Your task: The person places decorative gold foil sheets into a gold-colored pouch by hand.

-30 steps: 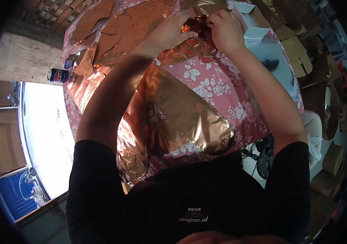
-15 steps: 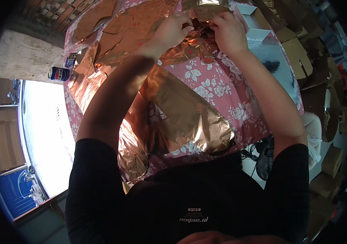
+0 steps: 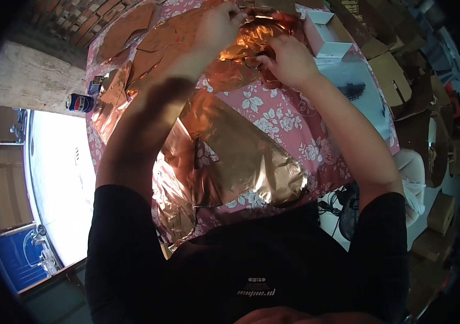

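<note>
Spreading apart since a second ago: the two hands, then pressed together over a small crumpled wad, now stand separated, with a copper foil sheet [image 3: 249, 46] drawn out and lifted between them at the far end of the surface [image 3: 289, 121].

- Left hand [image 3: 218, 26]: raised, fingers pinched on the foil's upper edge.
- Right hand [image 3: 289, 60]: lower, gripping the foil's near edge; judged to be unfolding or stretching the piece rather than compacting it.
- Foil sheet: held just above the pink floral cloth, glinting orange, partly creased.
- Large copper foil sheets: one [image 3: 246, 162] lying flat near the body, others [image 3: 133, 32] across the far left, one overhanging the edge.
- White open box [image 3: 327, 35]: just right of the hands, close to the right wrist's path.
- Soda can [image 3: 80, 102]: on its side at the left edge, well apart.
- Cardboard boxes [image 3: 397, 81]: stacked off the surface to the right.
</note>
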